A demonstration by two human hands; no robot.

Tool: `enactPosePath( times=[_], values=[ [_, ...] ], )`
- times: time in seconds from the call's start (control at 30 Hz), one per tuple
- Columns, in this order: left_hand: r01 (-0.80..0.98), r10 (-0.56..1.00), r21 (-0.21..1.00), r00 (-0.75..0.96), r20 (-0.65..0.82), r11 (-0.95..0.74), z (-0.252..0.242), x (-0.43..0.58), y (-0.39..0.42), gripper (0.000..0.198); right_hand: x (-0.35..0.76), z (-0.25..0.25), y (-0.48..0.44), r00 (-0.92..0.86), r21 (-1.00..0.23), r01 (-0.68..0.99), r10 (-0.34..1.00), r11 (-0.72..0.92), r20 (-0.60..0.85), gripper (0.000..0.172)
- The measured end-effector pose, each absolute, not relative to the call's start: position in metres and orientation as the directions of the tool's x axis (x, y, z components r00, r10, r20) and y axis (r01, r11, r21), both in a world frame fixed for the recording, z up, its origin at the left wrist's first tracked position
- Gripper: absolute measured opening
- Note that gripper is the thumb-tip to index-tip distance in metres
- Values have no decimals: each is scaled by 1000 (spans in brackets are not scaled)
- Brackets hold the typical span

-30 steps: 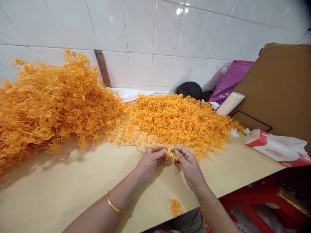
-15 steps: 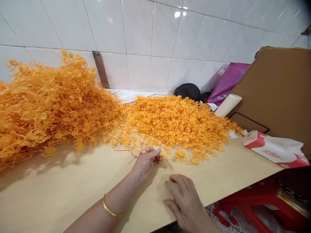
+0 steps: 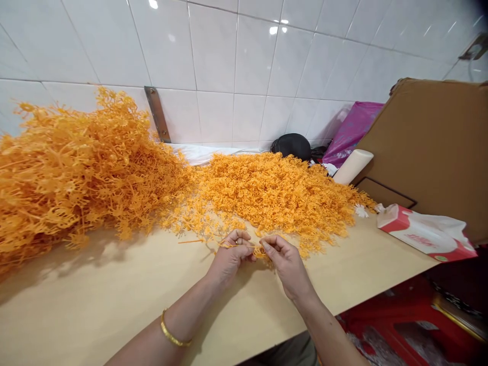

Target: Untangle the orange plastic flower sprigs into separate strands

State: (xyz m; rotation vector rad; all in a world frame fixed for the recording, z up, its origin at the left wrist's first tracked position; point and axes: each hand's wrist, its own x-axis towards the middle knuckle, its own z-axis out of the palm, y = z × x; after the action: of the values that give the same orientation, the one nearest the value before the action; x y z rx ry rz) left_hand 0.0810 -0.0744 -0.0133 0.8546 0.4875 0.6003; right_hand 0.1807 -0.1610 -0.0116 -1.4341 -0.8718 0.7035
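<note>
My left hand (image 3: 229,259) pinches a thin orange plastic stem (image 3: 202,241) that sticks out to its left over the pale wooden table (image 3: 95,290). My right hand (image 3: 284,259) is closed in a pinch on a small orange plastic flower piece (image 3: 261,252) at the stem's right end, fingertips nearly meeting those of the left hand. Just behind both hands lies a low heap of small orange flower pieces (image 3: 278,190). A taller pile of orange branched stems (image 3: 72,162) fills the left side. A gold bangle (image 3: 171,333) sits on my left wrist.
A white tiled wall (image 3: 229,66) backs the table. At right stand a brown cardboard sheet (image 3: 434,142), a red-and-white tissue pack (image 3: 423,231), a cream roll (image 3: 353,165), a purple bag (image 3: 354,127) and a black pouch (image 3: 292,145). Red furniture (image 3: 400,320) sits below the table edge.
My right hand went down to the table's near edge half a second ago and has come back up to the stem with a flower piece. The left hand stayed put.
</note>
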Motion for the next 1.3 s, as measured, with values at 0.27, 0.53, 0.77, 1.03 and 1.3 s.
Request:
enactPosePath(
  times=[0.27,0.53,0.77,1.03,1.3],
  values=[
    [-117,578,894,797,-176,432,-13,82,-74,19,179,-9,-155,565,-981,103,802,164,193,14],
    [-117,581,959,812,-58,259,-15,82,-79,21,185,-14,-151,536,-996,-32,842,83,53,15],
    [-15,513,988,855,-68,157,-14,84,-79,23,183,-11,-151,533,-953,296,817,62,219,20],
    [46,472,966,866,-166,254,-11,79,-83,19,228,2,-156,879,-977,129,437,170,192,25],
    [-270,622,799,767,-159,537,-13,86,-86,21,199,3,-170,613,-968,250,774,2,160,26]
  ],
)
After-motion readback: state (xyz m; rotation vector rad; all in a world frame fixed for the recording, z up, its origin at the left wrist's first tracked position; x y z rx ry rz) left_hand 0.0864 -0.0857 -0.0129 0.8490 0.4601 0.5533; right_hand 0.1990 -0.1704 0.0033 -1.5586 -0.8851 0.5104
